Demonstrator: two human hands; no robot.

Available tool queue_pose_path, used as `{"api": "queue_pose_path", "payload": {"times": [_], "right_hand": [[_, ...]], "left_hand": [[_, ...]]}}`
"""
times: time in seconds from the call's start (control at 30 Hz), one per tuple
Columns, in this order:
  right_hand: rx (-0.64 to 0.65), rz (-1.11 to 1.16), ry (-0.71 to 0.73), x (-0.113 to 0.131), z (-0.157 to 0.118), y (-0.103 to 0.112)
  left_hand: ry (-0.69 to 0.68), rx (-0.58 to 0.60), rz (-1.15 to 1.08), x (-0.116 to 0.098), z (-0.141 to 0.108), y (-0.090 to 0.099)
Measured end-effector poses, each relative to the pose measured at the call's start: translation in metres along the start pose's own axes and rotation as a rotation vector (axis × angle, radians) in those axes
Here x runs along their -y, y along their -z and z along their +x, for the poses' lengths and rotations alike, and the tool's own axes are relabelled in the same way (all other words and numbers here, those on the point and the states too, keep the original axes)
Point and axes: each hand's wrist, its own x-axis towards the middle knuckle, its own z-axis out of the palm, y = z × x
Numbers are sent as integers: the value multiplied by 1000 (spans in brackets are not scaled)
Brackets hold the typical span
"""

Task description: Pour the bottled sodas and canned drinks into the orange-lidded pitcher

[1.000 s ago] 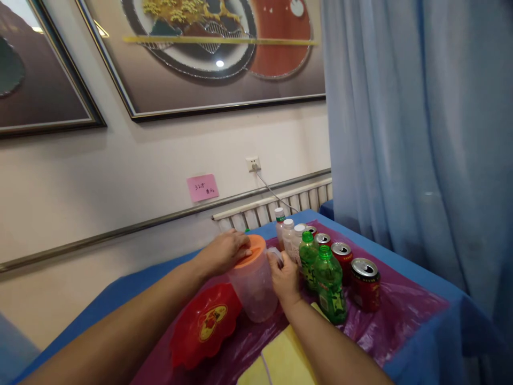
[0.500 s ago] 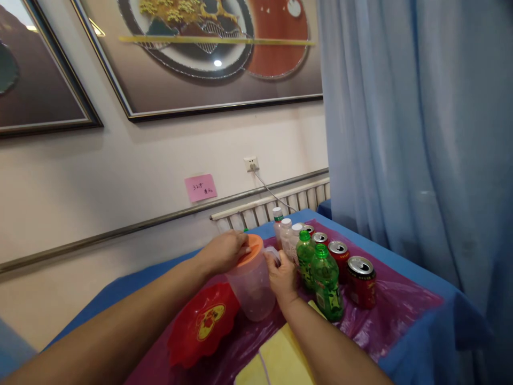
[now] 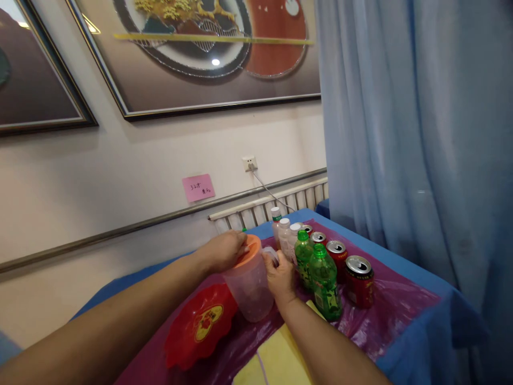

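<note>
A translucent plastic pitcher [image 3: 253, 291] with an orange lid [image 3: 249, 250] stands on purple plastic sheeting. My left hand [image 3: 229, 249] is closed on the lid, its fingertips at the lid's top. My right hand [image 3: 281, 275] is wrapped round the pitcher's handle [image 3: 271, 254] on the right side. Left of the pitcher lies a red scalloped dish [image 3: 200, 326] with a yellow emblem. A yellow cloth [image 3: 276, 358] lies in front, partly under my right forearm. Just right of my right hand stand green bottles [image 3: 325, 283].
White-capped bottles [image 3: 285, 235] and several red cans [image 3: 359, 283] stand in rows at the right of the blue-covered table [image 3: 430, 283]. Behind are a radiator [image 3: 256, 216], a plugged-in socket [image 3: 249, 163] and a wall; a blue curtain [image 3: 372, 123] hangs at the right.
The whole view has shifted very slightly. Both hands keep the same hold on the lid and handle, and the pitcher stands in the same place.
</note>
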Motion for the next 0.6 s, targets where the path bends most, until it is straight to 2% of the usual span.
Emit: {"api": "queue_pose_path", "payload": {"times": [0.37, 0.6], "right_hand": [[7, 18, -4, 1, 0, -1], [-7, 28, 5, 5, -1, -2]], "left_hand": [[37, 46, 14, 1, 5, 1], [128, 32, 11, -3, 1, 2]]}}
